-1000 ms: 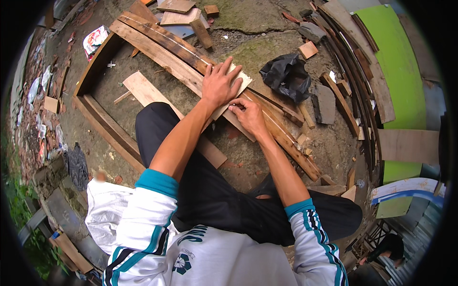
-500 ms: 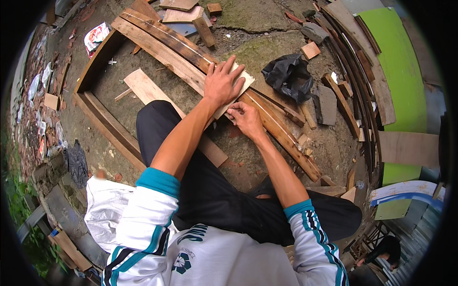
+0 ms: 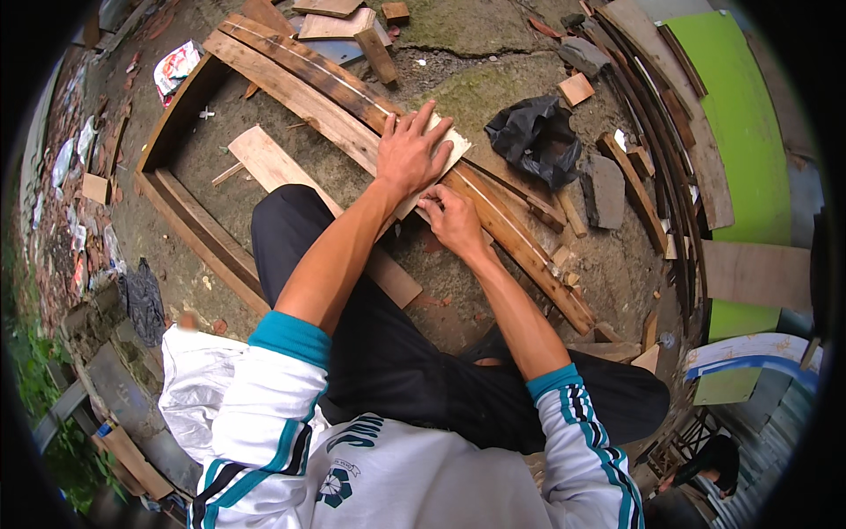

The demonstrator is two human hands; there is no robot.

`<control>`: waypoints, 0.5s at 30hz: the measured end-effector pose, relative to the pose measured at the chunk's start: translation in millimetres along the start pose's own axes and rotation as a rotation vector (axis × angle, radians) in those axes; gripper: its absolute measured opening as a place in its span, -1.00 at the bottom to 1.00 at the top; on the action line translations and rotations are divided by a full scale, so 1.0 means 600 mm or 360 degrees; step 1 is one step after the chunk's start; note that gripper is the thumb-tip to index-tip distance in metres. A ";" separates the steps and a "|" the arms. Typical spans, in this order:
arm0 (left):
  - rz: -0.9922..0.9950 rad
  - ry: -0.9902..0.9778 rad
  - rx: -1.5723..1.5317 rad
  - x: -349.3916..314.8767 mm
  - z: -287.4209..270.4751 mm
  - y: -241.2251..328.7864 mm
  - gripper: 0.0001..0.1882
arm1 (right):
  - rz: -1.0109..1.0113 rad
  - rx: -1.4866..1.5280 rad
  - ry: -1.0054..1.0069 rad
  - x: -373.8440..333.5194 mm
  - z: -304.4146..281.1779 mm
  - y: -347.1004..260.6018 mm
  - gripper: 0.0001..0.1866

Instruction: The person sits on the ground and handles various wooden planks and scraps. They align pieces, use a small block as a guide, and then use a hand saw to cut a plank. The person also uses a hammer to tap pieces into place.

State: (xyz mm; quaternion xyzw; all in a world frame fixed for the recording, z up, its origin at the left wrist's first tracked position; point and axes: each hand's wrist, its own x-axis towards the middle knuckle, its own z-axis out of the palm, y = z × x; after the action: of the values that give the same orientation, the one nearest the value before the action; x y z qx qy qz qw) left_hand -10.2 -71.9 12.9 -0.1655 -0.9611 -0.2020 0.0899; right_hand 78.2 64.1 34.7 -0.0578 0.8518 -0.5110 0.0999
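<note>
My left hand (image 3: 410, 152) lies with fingers spread over a small pale wooden piece (image 3: 456, 148), pressing it across a long brown plank (image 3: 493, 204). A thin white line runs lengthwise along that plank. Just below, my right hand (image 3: 456, 220) is closed in a pinch at the near edge of the pale piece. Whatever sits between its fingertips is too small or hidden to make out. Alongside lies a lighter plank (image 3: 304, 99), joined at its far end to a curved wooden frame (image 3: 181, 110).
A loose board (image 3: 264, 159) lies by my left knee. Right of the plank sit a black plastic bag (image 3: 533, 141) and a grey stone block (image 3: 604, 192). Offcuts (image 3: 339, 28) are piled at the far side. Long curved strips and a green panel (image 3: 740, 132) line the right.
My right hand's fingers have shifted very slightly up along the edge of the pale piece. My left hand stays in place on it.
</note>
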 end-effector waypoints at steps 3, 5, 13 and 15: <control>-0.0019 -0.0049 -0.0043 0.000 0.003 -0.003 -0.51 | -0.0118 -0.0120 0.0079 0.009 -0.006 0.002 -0.91; -0.0011 -0.0042 -0.0033 0.000 0.000 -0.002 -0.52 | -0.0112 -0.0204 0.0172 0.020 -0.018 0.006 -0.90; -0.0009 -0.0036 -0.0028 0.003 -0.004 0.001 -0.54 | 0.0145 -0.0339 0.0121 0.117 -0.149 0.013 -0.77; -0.0020 -0.0038 -0.0029 0.003 -0.005 0.002 -0.54 | 0.0205 -0.0254 0.0081 0.107 -0.148 0.013 -0.76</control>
State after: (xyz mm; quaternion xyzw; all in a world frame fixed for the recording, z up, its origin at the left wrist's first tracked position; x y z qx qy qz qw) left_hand -10.9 -71.8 16.6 -0.1627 -0.9612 -0.2094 0.0755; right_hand -4.9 131.0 61.6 0.0023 0.8940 -0.4352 0.1061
